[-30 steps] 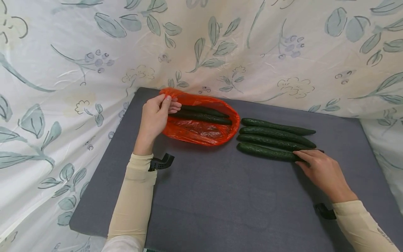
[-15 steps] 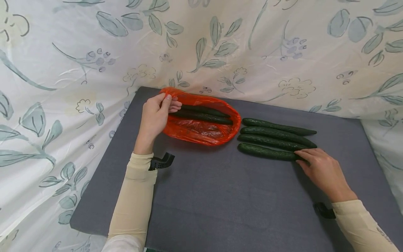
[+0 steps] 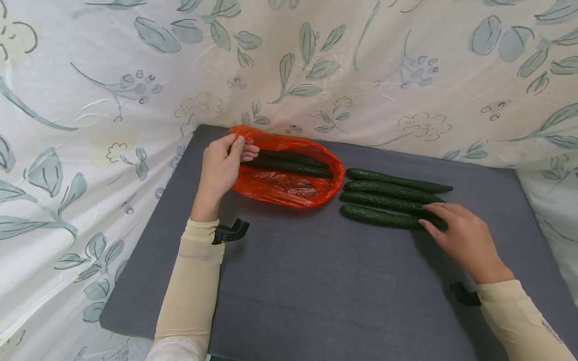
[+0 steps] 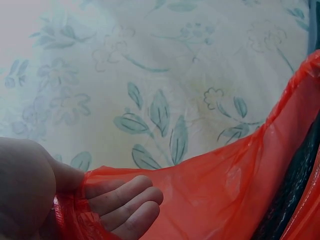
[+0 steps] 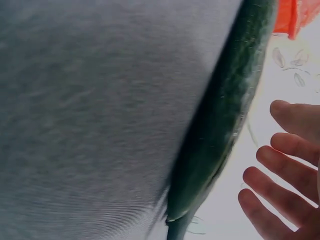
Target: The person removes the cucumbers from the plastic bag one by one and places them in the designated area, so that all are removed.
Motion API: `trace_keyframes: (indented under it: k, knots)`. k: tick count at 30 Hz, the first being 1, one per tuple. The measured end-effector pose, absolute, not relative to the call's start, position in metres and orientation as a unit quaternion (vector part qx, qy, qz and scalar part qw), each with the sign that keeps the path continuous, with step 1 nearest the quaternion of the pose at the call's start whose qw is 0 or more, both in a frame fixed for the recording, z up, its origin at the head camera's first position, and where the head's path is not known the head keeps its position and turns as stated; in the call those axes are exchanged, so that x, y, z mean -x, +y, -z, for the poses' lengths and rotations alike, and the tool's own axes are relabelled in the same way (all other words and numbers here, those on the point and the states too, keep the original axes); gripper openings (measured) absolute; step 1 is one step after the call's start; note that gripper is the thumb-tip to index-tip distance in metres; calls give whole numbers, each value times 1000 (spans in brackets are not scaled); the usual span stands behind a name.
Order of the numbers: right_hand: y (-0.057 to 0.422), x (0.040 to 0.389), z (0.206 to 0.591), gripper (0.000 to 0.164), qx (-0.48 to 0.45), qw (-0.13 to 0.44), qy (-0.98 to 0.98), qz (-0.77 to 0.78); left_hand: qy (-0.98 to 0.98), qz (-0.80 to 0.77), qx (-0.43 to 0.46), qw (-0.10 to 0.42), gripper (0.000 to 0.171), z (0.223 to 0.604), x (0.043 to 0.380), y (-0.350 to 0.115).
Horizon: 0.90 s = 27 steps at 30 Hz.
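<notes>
A red plastic bag [image 3: 291, 200] lies at the back of the table with its mouth spread wide. Two dark green cucumbers [image 3: 293, 169] show inside it. My left hand [image 3: 221, 163] pinches the bag's left rim; in the left wrist view the red film [image 4: 200, 190] bunches between thumb and fingers. To the right of the bag, several cucumbers lie side by side. Over the right end of the nearest cucumber [image 3: 379, 216] is my right hand [image 3: 467, 238]. The right wrist view shows its fingers [image 5: 285, 170] spread and apart from that cucumber [image 5: 220, 115].
A dark grey table [image 3: 325, 281] carries everything. Behind it and along the sides hangs a pale cloth [image 3: 352, 65] printed with leaves and flowers. A black wrist mount [image 3: 232, 232] sticks out from the left sleeve.
The right hand has lifted slightly from the nearest cucumber's end, and its thumb and fingers have spread, so that the tip shows. The left hand stays on the bag's rim.
</notes>
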State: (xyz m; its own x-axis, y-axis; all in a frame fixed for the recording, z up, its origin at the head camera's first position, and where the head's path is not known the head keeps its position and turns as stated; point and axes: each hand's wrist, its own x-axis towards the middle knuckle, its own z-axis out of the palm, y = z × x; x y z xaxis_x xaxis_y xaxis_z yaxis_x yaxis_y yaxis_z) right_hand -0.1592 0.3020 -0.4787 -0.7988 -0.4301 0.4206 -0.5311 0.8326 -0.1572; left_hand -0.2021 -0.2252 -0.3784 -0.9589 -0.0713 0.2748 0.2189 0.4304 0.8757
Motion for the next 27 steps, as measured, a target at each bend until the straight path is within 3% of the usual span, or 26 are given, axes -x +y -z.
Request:
trace_keyframes:
  k: [15,27]
  knots:
    - [261,183,440,61,-216,151,-946,-190,-835,533,45,128,37,381,203,-225]
    - [221,207,422,56,-259,141,-929,-223,-836,531,52,125,37,381,202,-222]
